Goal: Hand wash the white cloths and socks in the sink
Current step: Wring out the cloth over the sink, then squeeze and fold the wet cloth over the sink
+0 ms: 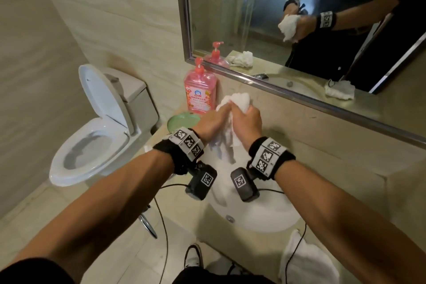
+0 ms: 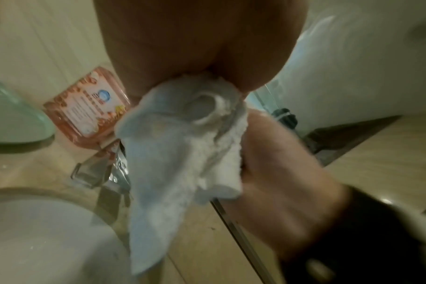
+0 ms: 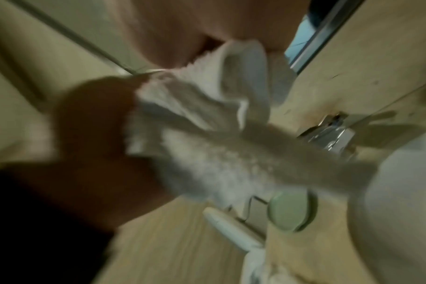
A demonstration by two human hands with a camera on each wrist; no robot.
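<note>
You're mid-scrub: one white cloth (image 1: pixel 232 104) is bunched between both hands, held up over the back rim of the sink (image 1: pixel 265 217), with its loose tail hanging toward the basin. I read this as the rub or wring step on one item, not the rinse; no water stream shows from the tap (image 2: pixel 102 173), though the wrist views are blurred.

Left hand (image 1: pixel 211 122): fingers curled round the near-left side of the cloth, knuckles up, wrist roughly level. Right hand (image 1: pixel 247 122): fist closed on the right side of the bundle, thumb side toward the left hand. The hands touch or nearly touch across the cloth. Both forearms reach forward over the sink, wrist cameras hanging below.

Other task items, placed off the sink: a second white cloth (image 1: pixel 306 260) lies on the desk (image 1: pixel 341 168) at the sink's near-right corner, close to you. The mirror (image 1: pixel 299 30) reflects another white bundle (image 1: pixel 241 59) near the pink soap bottle (image 1: pixel 200 90), but your hands block that spot in the direct view. The bottle stands behind-left of the sink, a green dish (image 1: pixel 182 120) just in front of it.

Next move, my guess: keep working the fabric against itself, then lower it into the sink to rinse. Keep the tail over the sink so drips stay off the desk. Wet terry will be heavy and slack, so grip it firmly.
</note>
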